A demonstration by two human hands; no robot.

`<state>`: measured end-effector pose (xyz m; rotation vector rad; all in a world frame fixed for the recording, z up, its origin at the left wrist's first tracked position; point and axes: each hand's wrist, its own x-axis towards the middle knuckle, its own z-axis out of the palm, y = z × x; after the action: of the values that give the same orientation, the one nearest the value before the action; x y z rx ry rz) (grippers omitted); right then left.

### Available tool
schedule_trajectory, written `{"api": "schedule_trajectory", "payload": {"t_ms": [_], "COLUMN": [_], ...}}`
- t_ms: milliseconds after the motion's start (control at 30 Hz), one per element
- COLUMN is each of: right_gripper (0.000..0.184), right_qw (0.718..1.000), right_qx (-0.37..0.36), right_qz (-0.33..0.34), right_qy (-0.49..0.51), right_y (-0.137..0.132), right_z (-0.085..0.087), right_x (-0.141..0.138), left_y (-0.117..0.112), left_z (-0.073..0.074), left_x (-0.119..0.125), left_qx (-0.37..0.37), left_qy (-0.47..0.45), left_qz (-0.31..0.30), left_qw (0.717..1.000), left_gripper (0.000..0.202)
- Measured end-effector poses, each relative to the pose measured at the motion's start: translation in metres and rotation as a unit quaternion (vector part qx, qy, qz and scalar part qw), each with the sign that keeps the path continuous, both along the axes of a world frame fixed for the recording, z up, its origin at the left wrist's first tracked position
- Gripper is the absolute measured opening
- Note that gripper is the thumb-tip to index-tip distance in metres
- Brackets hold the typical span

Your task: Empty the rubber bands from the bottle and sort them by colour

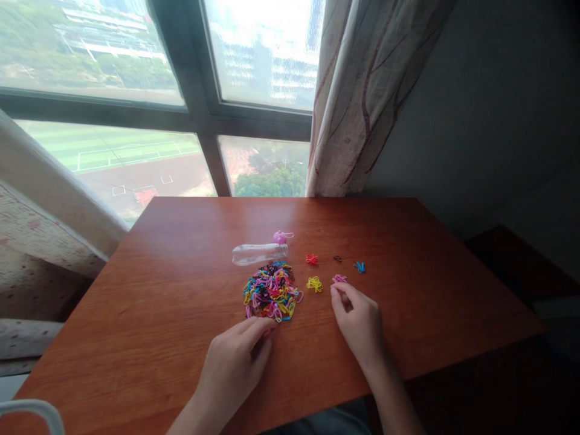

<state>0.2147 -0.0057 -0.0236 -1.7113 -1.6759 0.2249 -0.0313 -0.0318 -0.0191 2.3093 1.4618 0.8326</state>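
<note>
A mixed heap of small coloured rubber bands (270, 290) lies on the wooden table. My left hand (238, 350) is at the heap's near edge, its thumb and fingers closed together. A reddish bit shows by those fingertips, too small to make out. Farther right, my right hand (359, 317) pinches at a small pile of pink rubber bands (339, 278), and its fingertips partly cover them. Around that pile lie yellow rubber bands (314, 284), red rubber bands (312, 259), a few dark rubber bands (338, 258) and blue rubber bands (359, 267), each colour apart.
Behind the heap, a clear plastic bottle (258, 254) lies on its side, with a pink cap (281, 237) beside its neck. The wooden table (181, 290) reaches toward the window (263, 60). A white curved object (34, 408) shows at the lower left.
</note>
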Motion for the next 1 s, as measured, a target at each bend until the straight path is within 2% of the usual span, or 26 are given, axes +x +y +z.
{"api": "schedule_trajectory", "payload": {"t_ms": [133, 267, 767, 1000], "right_gripper": [0.021, 0.019, 0.018, 0.019], "right_qw": [0.998, 0.995, 0.994, 0.993], "right_qx": [-0.014, -0.023, -0.03, -0.039], "right_qz": [0.063, 0.101, 0.109, 0.111], "right_qy": [0.01, -0.014, -0.013, -0.012], "right_y": [-0.014, -0.02, -0.02, -0.021], "right_z": [-0.003, -0.005, -0.004, -0.003], "right_x": [-0.03, -0.044, -0.044, -0.044], "left_y": [0.0, -0.001, 0.006, 0.007], "left_z": [-0.001, -0.003, 0.002, 0.002], "left_x": [0.001, 0.002, 0.016, 0.013], "left_qx": [0.005, 0.004, 0.079, 0.075], "left_qy": [0.003, 0.013, 0.13, 0.115], "left_qz": [0.002, 0.004, 0.036, 0.032], "left_qw": [1.0, 1.0, 0.988, 0.99], "left_gripper": [0.019, 0.019, 0.022, 0.023]}}
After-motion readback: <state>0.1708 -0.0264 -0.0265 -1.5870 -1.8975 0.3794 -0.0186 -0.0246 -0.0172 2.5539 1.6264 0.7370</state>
